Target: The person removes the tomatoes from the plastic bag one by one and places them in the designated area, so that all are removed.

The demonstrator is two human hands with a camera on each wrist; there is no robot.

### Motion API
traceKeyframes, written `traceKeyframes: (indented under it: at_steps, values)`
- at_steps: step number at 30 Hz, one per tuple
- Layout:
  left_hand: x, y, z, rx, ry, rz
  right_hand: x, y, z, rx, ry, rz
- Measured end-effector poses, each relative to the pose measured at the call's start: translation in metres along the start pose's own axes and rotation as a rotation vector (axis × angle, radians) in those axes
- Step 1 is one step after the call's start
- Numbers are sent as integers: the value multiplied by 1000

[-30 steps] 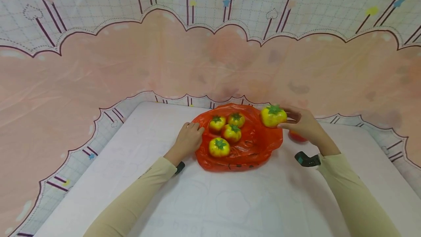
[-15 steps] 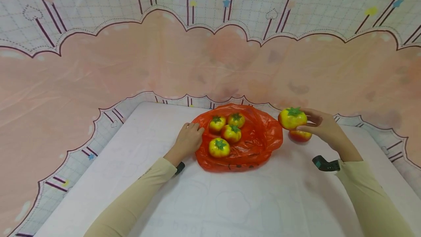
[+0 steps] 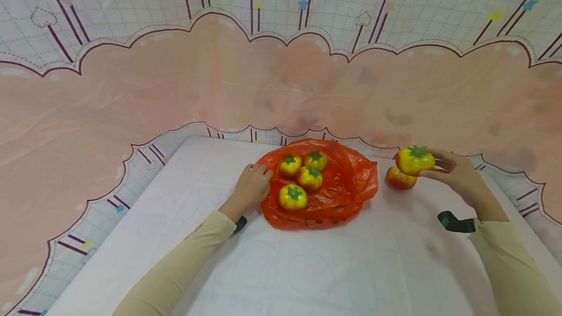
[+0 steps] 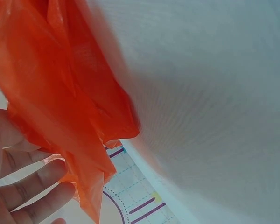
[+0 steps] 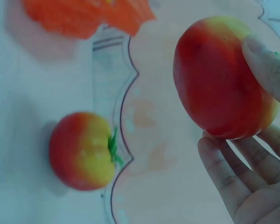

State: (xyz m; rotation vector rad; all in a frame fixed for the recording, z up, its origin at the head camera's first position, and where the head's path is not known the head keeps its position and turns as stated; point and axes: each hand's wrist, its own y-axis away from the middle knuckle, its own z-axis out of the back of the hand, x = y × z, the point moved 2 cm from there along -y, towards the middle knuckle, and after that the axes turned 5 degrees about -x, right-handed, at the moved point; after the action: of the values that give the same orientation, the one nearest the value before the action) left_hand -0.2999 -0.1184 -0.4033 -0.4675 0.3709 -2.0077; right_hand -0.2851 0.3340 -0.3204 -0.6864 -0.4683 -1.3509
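Observation:
My left hand [image 3: 252, 183] grips the left rim of a red plastic bag [image 3: 338, 194] that lies spread open on the table. In the left wrist view the fingers [image 4: 39, 184] sit at the edge of the bag's crinkled film [image 4: 51, 84]. Inside the bag are several yellow-and-red tomatoes [image 3: 292, 197] with green leafy tops. Right of the bag, my right hand [image 3: 461, 174] holds another such tomato [image 3: 414, 161] between thumb and fingers, raised off the table. Just below and behind it in the head view, one more tomato [image 3: 399, 179] rests on the table.
A white-covered table [image 3: 307, 267] carries everything. Behind it hangs a pink and white patterned cloth [image 3: 281, 87], which meets the table close behind the bag. Dark bands with small devices [image 3: 456, 222] are worn at both wrists.
My right hand has carried its tomato rightward, from over the bag's right edge to past it, uncovering the tomato on the table. The left hand has stayed on the rim.

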Motion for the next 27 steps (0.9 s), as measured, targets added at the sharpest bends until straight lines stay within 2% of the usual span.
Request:
traceKeyframes:
  at_steps: [3, 13, 20, 27]
  values:
    - [0, 0, 0, -6, 1, -2, -9, 2, 4, -3, 37, -22]
    - [-1, 0, 0, 8, 7, 4, -35, 8, 16, 19, 29, -112]
    - [-1, 1, 1, -24, 12, -3, -49, 11, 20, -1, 36, -128]
    - [-1, 1, 1, -16, -1, 0, -65, 11, 18, 31, 7, -227]
